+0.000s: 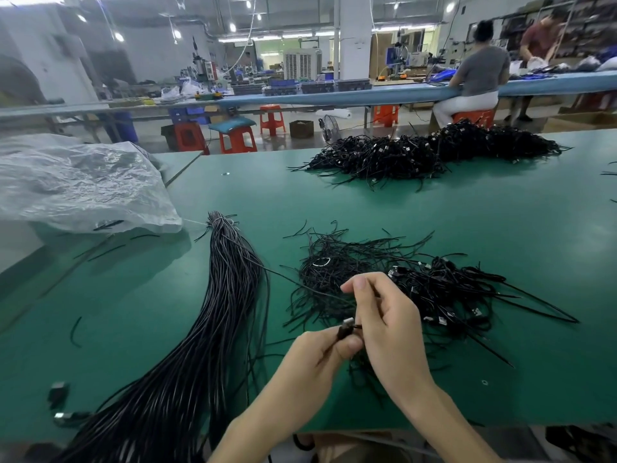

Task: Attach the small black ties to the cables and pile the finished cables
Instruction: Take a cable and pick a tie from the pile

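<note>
Left hand (320,357) grips the USB plug (345,327) w/ right hand (389,324) just above pinching a black tie (358,326) — prob. best cinched snug right behind the plug.

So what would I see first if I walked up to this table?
Probably the two hands: the left hand holds a cable by its plug, and the right hand pinches a thin black strand. Next, the thick bundle of black cables to their left on the green table, and the big dark pile at the far edge.
</note>
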Demonstrator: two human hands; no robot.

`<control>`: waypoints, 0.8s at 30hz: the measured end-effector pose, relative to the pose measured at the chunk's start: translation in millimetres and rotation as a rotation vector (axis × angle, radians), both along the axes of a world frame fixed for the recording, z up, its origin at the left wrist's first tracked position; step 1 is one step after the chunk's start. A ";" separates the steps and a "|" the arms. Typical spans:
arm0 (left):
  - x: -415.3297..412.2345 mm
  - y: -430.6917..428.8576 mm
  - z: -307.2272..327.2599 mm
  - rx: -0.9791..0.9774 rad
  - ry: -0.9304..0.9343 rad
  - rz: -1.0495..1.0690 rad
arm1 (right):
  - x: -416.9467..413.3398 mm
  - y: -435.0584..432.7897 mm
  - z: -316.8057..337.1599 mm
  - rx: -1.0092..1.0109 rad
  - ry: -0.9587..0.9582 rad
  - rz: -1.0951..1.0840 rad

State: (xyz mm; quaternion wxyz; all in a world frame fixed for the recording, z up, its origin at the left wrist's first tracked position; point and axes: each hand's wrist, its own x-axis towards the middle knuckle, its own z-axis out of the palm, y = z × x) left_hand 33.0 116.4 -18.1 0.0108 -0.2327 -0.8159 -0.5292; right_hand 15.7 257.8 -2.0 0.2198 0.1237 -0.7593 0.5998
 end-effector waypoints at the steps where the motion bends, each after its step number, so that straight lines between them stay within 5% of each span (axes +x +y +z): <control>1: 0.2 0.0 -0.2 0.017 0.017 0.010 | 1.8 0.0 0.8 0.021 0.016 -0.011; 9: -1.3 6.3 5.1 0.214 0.102 0.135 | 15.1 -9.4 5.3 -0.060 -0.048 0.070; 15: -3.8 20.9 10.4 0.800 -0.532 0.148 | 23.1 -27.3 -6.8 -0.255 -0.181 0.120; 20: -17.9 16.1 21.1 1.175 -0.628 0.154 | 24.2 -23.2 -29.7 -0.122 -0.127 0.048; 24: -9.6 3.3 24.3 1.261 -0.625 0.019 | 9.5 -14.4 -39.1 -0.052 -0.126 -0.017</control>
